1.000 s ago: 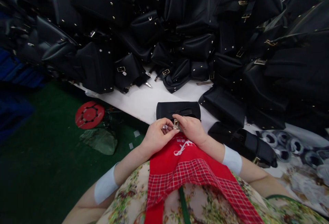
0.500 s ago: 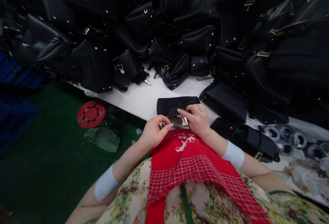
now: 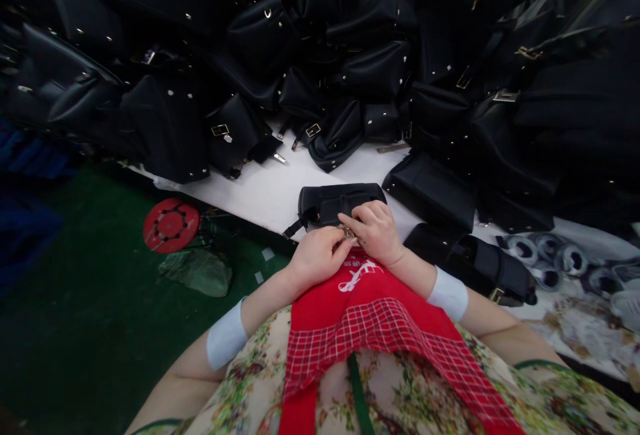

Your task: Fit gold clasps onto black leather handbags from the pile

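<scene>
A small black bag (image 3: 340, 198) lies on the white table (image 3: 270, 195) just in front of me. My left hand (image 3: 317, 258) and my right hand (image 3: 377, 232) meet at its near edge. Both are closed in a pinch around a small gold metal clasp (image 3: 346, 231) that is mostly hidden by the fingers. A thin black strap end (image 3: 293, 228) sticks out from the bag's left side. I wear a red apron (image 3: 365, 315) and white wrist cuffs.
A tall heap of black bags (image 3: 350, 55) with gold buckles fills the back and right of the table. Two more black bags (image 3: 470, 265) lie by my right arm. A red disc (image 3: 170, 225) and crumpled plastic (image 3: 197, 272) lie on the green floor at left.
My left hand has moved right and joined my right hand at the bag's clasp. The silvery flap seen half a second ago is now covered by the fingers. The bag's strap end shows at left.
</scene>
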Tool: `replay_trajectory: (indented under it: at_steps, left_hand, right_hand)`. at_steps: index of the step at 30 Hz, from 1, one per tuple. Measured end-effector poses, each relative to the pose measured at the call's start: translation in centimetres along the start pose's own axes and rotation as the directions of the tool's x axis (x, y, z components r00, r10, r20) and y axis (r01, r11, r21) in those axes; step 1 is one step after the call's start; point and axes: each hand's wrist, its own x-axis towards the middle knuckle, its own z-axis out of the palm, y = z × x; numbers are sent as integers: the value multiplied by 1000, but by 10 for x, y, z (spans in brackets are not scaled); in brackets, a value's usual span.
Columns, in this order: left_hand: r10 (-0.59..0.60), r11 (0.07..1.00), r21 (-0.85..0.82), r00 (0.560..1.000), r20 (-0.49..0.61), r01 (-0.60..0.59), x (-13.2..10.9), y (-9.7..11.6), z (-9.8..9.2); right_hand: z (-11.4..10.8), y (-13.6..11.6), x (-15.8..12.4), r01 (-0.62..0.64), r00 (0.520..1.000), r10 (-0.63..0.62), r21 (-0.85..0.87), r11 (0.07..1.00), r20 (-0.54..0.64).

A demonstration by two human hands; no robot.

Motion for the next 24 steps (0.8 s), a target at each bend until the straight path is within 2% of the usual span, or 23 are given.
replay_trajectory:
  at_steps: [3, 8, 11, 14, 19, 24]
  left_hand:
    - [29, 997, 68, 998, 60, -33, -1, 0, -1]
    - [16, 980, 198, 994, 112, -38, -2, -3, -4]
    - [-2, 985, 170, 983, 183, -29, -4, -8, -8]
    - [28, 986, 154, 975, 219, -63, -12, -18, -14]
    - [108, 951, 265, 975, 193, -158, -30, -33, -22]
    - [216, 901, 333, 954, 209, -277, -39, -30, -26]
  right_hand:
    - [0, 0, 4, 56, 998, -56, 96, 994, 3]
    - [2, -3, 9, 133, 985, -150, 189, 973, 83]
    - [4, -2, 11, 168, 971, -200, 226, 959, 131]
    - [6, 0, 12, 227, 938, -281, 253, 940, 204]
    - [10, -4, 14, 335, 892, -374, 183, 924, 254]
    - [11, -14, 14, 341, 905, -355, 99, 935, 234]
